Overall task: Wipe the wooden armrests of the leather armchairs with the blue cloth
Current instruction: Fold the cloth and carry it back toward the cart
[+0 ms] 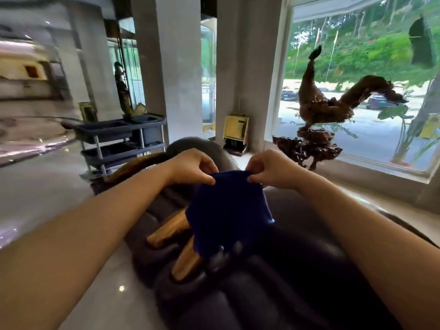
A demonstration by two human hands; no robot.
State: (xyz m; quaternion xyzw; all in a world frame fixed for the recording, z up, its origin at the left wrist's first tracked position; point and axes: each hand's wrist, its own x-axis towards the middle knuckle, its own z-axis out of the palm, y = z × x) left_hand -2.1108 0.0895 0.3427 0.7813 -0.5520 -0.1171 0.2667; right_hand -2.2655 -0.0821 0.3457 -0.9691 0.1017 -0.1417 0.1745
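Observation:
A dark blue cloth hangs in the air above black leather armchairs. My left hand pinches its top left corner and my right hand pinches its top right corner, holding it spread between them. Below the cloth two light wooden armrests show between the dark cushions, one further away and one nearer; the cloth hides their far ends. A third brown wooden armrest curves behind my left forearm.
A grey service cart with shelves stands on the polished floor at the left. A carved wooden root sculpture stands before the big window at the right. A small yellow cabinet leans against the pillar.

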